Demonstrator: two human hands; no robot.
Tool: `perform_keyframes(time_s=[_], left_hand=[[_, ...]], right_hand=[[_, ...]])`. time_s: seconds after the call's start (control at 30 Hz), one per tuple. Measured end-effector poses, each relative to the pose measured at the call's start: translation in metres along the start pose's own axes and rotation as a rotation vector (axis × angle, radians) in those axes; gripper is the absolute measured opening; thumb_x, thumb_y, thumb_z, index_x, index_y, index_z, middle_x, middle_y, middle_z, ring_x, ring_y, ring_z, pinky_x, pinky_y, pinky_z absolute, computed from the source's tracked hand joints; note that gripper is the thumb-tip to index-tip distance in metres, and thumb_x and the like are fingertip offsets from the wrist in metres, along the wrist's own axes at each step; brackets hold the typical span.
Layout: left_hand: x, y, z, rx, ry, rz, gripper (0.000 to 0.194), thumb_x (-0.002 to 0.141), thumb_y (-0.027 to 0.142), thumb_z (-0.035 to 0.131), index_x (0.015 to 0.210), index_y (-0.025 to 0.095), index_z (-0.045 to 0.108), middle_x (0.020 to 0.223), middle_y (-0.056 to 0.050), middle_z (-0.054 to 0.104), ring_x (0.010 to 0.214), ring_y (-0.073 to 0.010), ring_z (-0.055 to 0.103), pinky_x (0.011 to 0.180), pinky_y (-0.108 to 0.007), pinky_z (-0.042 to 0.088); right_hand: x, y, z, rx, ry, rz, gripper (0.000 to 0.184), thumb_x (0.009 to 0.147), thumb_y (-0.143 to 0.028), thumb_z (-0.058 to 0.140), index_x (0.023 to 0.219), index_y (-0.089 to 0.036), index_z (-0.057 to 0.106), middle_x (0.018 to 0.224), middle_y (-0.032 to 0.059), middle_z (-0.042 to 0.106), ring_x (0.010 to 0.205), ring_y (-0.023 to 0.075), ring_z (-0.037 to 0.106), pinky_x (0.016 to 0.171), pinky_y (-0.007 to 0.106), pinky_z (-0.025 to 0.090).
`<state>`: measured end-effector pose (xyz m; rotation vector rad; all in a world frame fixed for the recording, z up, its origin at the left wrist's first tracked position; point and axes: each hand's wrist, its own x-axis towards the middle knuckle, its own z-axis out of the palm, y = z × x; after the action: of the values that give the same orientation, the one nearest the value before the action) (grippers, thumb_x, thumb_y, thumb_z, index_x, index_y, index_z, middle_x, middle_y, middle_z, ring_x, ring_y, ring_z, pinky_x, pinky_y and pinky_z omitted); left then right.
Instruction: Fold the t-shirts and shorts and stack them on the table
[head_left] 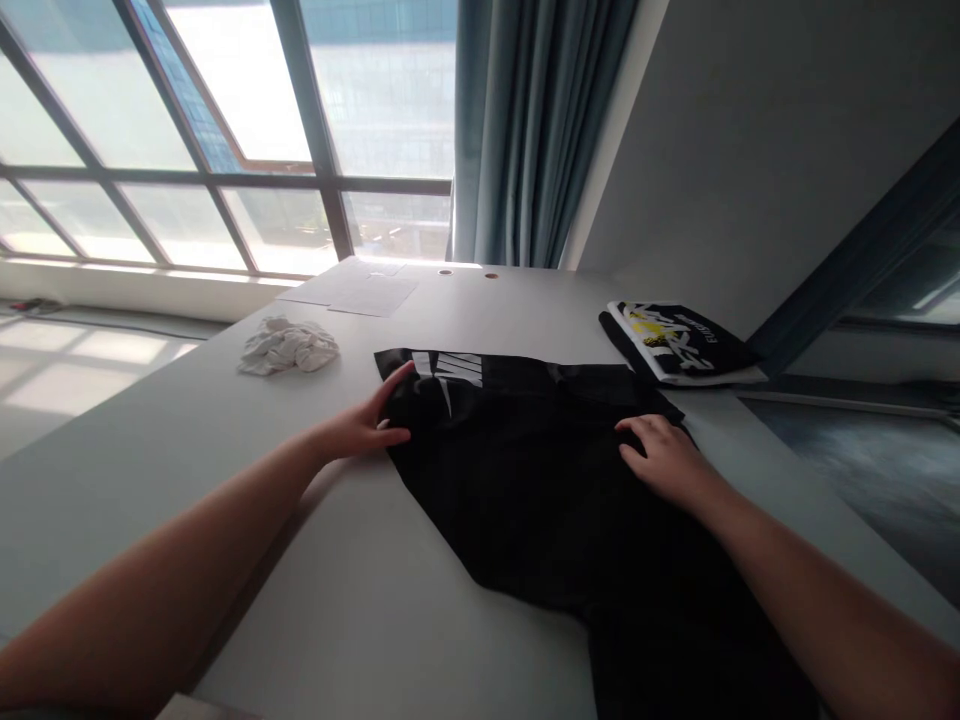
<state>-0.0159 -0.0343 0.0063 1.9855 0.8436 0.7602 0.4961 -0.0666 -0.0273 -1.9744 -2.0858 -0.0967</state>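
Note:
A black garment [540,470] with a white print near its far edge lies spread on the grey table [187,450]. My left hand [367,420] rests on the garment's left edge, fingers stretched out and pressing the fabric flat. My right hand [664,455] lies palm down on the right part of the garment, fingers extended and slightly apart. Neither hand holds anything.
A crumpled white cloth [289,347] lies at the far left of the table. A folded black garment with white and yellow print [679,342] sits at the far right by the wall. Sheets of paper [360,293] lie near the window, with curtains behind.

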Motion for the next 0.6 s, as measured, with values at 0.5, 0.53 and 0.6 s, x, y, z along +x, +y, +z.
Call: perform_keyframes(time_s=[0.5,0.53,0.6], left_hand=[[0.005,0.024,-0.001,0.955,0.015,0.044,0.076,0.08,0.014,0.062,0.153,0.029,0.052,0.106,-0.007,0.072,0.105,-0.0282,0.066,0.103,-0.044,0.047],[0.005,0.025,-0.003,0.963,0.104,0.031,0.069,0.08,0.016,0.062,0.148,0.029,0.057,0.108,-0.007,0.073,0.109,-0.0292,0.065,0.108,-0.047,0.044],[0.006,0.027,-0.007,0.885,0.336,-0.031,0.053,0.084,0.024,0.063,0.137,0.027,0.063,0.107,-0.006,0.074,0.109,-0.0292,0.066,0.11,-0.049,0.044]], right_hand=[[0.001,0.0,0.001,0.017,-0.021,-0.022,0.036,0.092,-0.037,0.054,0.121,-0.024,0.071,0.127,0.0123,0.063,0.117,0.031,0.064,0.108,0.045,0.05],[0.001,0.0,0.001,0.014,-0.024,-0.022,0.037,0.093,-0.038,0.054,0.122,-0.024,0.07,0.127,0.0122,0.063,0.118,0.031,0.063,0.108,0.045,0.05],[0.0,0.0,0.001,0.008,-0.032,-0.021,0.038,0.093,-0.039,0.054,0.124,-0.024,0.07,0.128,0.0122,0.062,0.119,0.0313,0.063,0.109,0.045,0.049]])
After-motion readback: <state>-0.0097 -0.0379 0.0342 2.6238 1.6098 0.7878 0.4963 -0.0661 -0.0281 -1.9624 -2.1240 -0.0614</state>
